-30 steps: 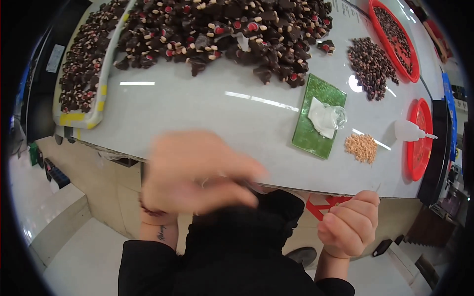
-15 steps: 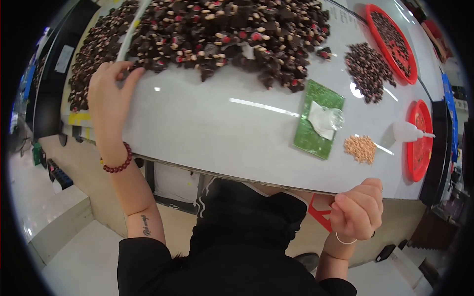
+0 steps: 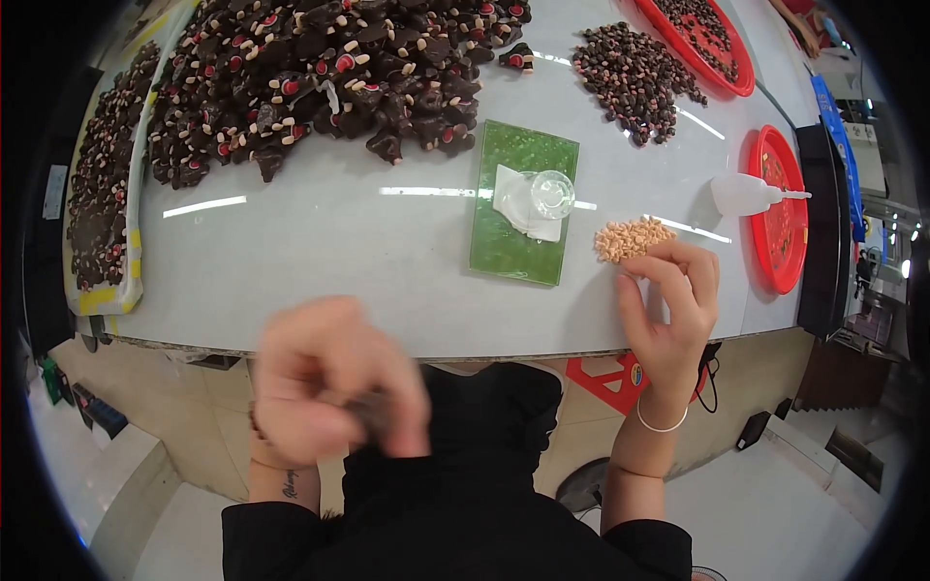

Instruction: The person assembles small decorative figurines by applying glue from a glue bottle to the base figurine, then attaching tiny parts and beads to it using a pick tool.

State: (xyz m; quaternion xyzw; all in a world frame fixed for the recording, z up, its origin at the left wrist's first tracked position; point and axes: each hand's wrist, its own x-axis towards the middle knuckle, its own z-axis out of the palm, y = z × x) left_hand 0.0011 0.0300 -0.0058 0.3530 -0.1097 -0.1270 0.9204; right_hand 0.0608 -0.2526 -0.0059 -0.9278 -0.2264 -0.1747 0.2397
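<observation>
My left hand point(image 3: 329, 373), blurred by motion, is in front of the table's near edge with a small dark brown piece point(image 3: 373, 414) pinched between thumb and fingers. My right hand point(image 3: 683, 305) reaches over the table, its thumb and forefinger closed together at the near edge of a small pile of beige bits point(image 3: 630, 237). Whatever lies between those fingertips is hidden. A large heap of dark brown pieces with beige and red parts point(image 3: 320, 82) covers the far left of the table. One such piece point(image 3: 518, 58) lies apart, right of the heap.
A green mat point(image 3: 494, 254) carries a white cloth point(image 3: 518, 215) and a clear round cup point(image 3: 552, 195). Farther right are a pile of small dark bits point(image 3: 635, 82), two red trays point(image 3: 744, 82) point(image 3: 792, 261) and a white squeeze bottle point(image 3: 741, 195). A shallow tray point(image 3: 128, 281) with similar pieces stands left.
My left hand has left the heap's left side and come back toward my body with a dark brown piece. The right hand has moved from the table edge to the beige pile.
</observation>
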